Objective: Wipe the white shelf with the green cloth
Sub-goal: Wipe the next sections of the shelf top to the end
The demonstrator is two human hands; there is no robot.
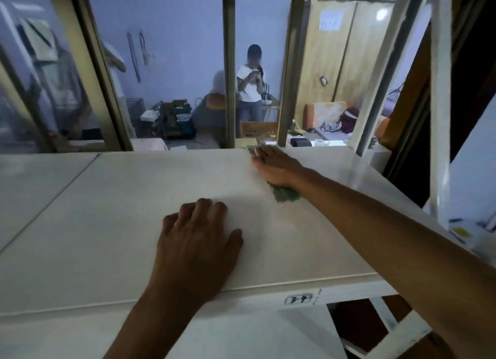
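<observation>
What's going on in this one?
A person is wiping a white shelf. The right hand presses a green cloth flat near the shelf's far edge, arm stretched out. The left hand rests palm-down on the shelf nearer the front edge, holding nothing. Another person stands beyond the glass.

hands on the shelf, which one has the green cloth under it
The right hand, stretched to the far edge of the white shelf, presses the green cloth. The left hand lies flat on bare board.

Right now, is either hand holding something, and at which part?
The right hand presses the green cloth flat on the shelf, covering its middle. The left hand rests on the shelf, holding nothing.
</observation>
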